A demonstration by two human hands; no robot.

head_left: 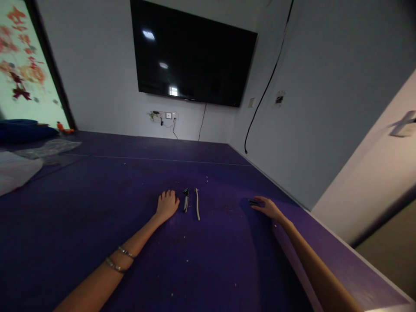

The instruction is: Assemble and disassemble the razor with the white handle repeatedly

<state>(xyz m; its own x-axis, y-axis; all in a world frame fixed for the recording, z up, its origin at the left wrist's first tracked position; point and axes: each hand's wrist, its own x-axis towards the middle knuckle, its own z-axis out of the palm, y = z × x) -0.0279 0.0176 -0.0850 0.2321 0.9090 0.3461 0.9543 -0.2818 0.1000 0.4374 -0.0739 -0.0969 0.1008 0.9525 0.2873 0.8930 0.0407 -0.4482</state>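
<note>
My left hand (167,204) rests palm down on the purple surface (208,260), its fingers lying apart with nothing in them. Just right of it lies a razor (186,202) with a dark head and a light handle. Beside the razor, a little apart, is a pale toothbrush (197,204), its head pointing away from me. Farther right, my right hand (267,208) has its thumb and fingers closed around a small dark object (252,202). Its kind cannot be made out, and part of it is hidden by the fingers.
Clear plastic (48,148) and a white sheet or bag (17,172) lie at the left, near a blue bundle (26,131) and a small orange item (64,128). A black cable (267,84) hangs along the right wall. A television (195,52) is mounted ahead.
</note>
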